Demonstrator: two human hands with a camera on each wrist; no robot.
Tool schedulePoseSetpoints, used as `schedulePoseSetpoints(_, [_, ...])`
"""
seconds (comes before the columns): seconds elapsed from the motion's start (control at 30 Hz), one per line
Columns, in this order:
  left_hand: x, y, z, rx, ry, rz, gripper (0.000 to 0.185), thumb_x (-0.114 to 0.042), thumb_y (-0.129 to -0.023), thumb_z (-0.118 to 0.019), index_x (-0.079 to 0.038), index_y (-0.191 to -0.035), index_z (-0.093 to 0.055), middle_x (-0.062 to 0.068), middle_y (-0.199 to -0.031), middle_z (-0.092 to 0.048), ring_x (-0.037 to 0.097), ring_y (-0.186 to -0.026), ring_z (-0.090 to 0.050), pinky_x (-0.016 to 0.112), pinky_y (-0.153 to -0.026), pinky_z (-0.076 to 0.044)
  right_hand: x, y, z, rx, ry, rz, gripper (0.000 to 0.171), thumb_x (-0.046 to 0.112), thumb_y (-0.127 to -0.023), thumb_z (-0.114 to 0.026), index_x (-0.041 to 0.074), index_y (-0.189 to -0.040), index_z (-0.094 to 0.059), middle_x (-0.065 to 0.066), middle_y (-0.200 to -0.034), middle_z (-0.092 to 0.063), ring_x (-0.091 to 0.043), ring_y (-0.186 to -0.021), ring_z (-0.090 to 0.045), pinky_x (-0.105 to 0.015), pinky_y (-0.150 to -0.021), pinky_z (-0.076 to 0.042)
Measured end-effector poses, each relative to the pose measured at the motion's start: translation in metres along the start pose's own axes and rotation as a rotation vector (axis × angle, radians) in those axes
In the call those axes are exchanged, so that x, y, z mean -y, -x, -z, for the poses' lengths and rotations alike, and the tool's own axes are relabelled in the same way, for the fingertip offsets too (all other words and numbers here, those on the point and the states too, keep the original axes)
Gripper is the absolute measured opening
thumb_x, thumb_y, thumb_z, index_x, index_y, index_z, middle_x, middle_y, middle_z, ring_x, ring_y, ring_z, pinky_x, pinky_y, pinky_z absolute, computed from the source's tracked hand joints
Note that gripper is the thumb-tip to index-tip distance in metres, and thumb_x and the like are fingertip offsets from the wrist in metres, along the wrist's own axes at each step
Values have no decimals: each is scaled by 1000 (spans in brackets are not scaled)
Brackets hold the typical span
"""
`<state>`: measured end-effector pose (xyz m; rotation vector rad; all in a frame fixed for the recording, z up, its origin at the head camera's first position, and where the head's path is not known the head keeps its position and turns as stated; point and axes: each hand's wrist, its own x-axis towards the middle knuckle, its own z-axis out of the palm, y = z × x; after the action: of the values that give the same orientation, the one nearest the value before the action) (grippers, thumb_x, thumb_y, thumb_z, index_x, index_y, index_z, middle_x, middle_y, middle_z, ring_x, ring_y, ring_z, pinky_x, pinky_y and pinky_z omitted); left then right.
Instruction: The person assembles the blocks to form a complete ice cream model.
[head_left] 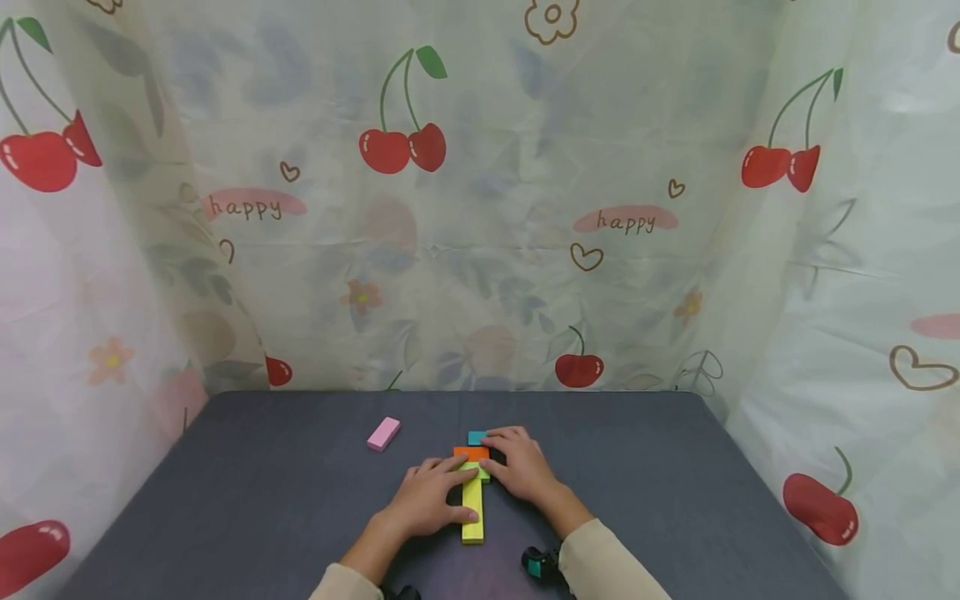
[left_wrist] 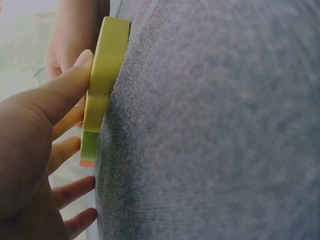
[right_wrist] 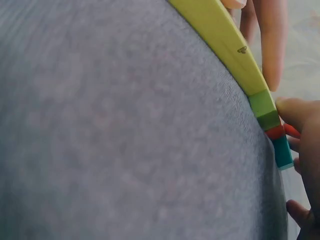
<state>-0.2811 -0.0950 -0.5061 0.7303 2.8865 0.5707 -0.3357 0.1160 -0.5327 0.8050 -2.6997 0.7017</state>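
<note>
Flat coloured blocks lie in a row on the dark cloth. Nearest the person is a long yellow block (head_left: 473, 533), followed by a light green block (head_left: 484, 477), an orange block (head_left: 470, 453) and a blue block (head_left: 476, 437) farthest away. My left hand (head_left: 422, 502) spreads over the row from the left, its thumb on the yellow block and a fingertip over the green one. From the right, my right hand (head_left: 527, 471) reaches across, its thumb at the green block (right_wrist: 263, 104) and its fingers over the blue block's right end. Neither hand is curled round a block.
A pink block (head_left: 384, 434) lies apart, to the left and farther back. A black object with a teal patch (head_left: 538, 563) shows beside the right sleeve (head_left: 607, 560). Cherry-printed curtains (head_left: 480, 317) hang behind and at both sides of the table (head_left: 262, 500).
</note>
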Motion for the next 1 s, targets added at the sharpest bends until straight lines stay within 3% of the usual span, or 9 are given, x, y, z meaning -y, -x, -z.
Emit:
schedulePoseSetpoints(0.33, [-1, 1, 0, 8, 8, 2, 72, -64, -81, -65, -27, -142, -53, 1, -151, -40, 33, -129, -41, 59, -97, -32, 8, -7, 0, 86, -22, -7, 37, 31, -99, -58, 12, -130, -64, -4, -135, -55, -28, -126, -43, -56, -99, -35])
schedulePoseSetpoints(1.0, [-1, 1, 1, -7, 8, -2, 70, -62, -82, -65, -25, -141, -54, 2, -150, -41, 34, -130, -40, 59, -98, -32, 14, -11, -1, 124, 90, 57, 37, 26, -101, -54, 14, -135, -59, -3, -138, -53, -25, -127, -42, -51, -99, -36])
